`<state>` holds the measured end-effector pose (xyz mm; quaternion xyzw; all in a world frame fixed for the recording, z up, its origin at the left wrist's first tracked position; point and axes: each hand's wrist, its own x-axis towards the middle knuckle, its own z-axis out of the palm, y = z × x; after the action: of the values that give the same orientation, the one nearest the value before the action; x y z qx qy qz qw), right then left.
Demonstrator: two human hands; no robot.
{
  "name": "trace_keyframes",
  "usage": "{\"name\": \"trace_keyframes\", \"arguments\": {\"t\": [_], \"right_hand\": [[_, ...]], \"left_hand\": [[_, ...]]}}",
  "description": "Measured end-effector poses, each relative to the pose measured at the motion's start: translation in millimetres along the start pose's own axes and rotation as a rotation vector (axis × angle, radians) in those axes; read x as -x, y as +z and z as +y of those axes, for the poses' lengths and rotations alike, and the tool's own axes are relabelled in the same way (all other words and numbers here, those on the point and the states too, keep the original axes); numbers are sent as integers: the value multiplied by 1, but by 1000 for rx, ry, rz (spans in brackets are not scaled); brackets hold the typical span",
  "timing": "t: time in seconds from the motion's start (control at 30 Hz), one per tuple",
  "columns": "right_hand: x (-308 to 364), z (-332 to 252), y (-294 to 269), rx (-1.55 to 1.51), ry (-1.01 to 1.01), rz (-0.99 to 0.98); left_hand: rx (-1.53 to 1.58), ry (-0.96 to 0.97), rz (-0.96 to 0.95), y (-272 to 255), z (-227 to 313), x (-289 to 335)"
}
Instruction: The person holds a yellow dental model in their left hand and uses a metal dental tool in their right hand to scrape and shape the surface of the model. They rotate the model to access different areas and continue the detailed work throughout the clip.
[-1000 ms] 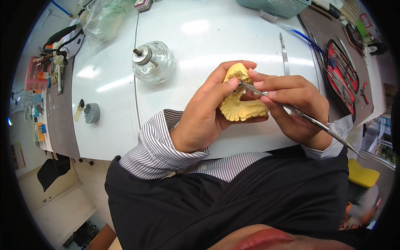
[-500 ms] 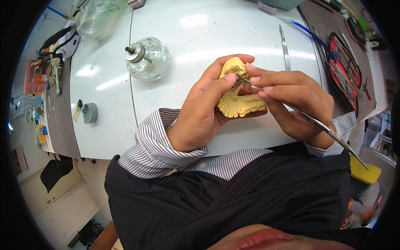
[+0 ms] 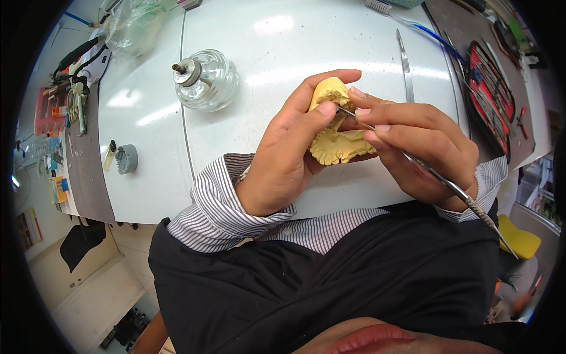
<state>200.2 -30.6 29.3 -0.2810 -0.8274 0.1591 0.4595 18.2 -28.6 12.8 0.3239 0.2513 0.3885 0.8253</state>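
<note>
My left hand (image 3: 289, 144) is closed round a yellow plaster dental model (image 3: 339, 146), with the thumb pressed on its inner side. Two parts of the model show, one toward the top and one with a row of teeth toward me. Pinched in my right hand (image 3: 421, 138) is a slim metal dental carver (image 3: 448, 184) with a knurled grip. Its upper tip meets the model beside my left thumb; the exact contact is partly hidden by the fingers. The other pointed end sticks out past my right wrist.
A glass spirit lamp (image 3: 215, 82) stands left of my hands. Farther left sit a small grey dental cast (image 3: 126, 159) and a little vial (image 3: 109, 156). Beyond my right hand lie a scalpel-like tool (image 3: 405, 65), a blue toothbrush (image 3: 421, 30) and a red-lined tool case (image 3: 490, 94).
The carver's outer end has swung slightly lower, and my right hand has shifted a little to the right. My left hand still holds the dental model in nearly the same place.
</note>
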Motion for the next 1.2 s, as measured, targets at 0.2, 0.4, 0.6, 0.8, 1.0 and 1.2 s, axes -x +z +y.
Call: {"name": "trace_keyframes", "arguments": {"t": [0.2, 0.4, 0.6, 0.8, 1.0, 1.2], "right_hand": [[0, 0, -8, -21, 8, -164], [-1, -4, -11, -30, 59, -166], [2, -1, -7, -23, 30, -140], [0, 0, -11, -20, 55, -197], [1, 6, -12, -157, 125, -98], [1, 7, -14, -256, 182, -124]], "left_hand": [[-92, 28, 24, 2, 0, 0], [-92, 17, 51, 6, 0, -2], [-131, 21, 41, 3, 0, -1], [-89, -12, 69, 5, 0, -3], [7, -89, 54, 1, 4, -4], [103, -128, 0, -4, 1, -6]]}}
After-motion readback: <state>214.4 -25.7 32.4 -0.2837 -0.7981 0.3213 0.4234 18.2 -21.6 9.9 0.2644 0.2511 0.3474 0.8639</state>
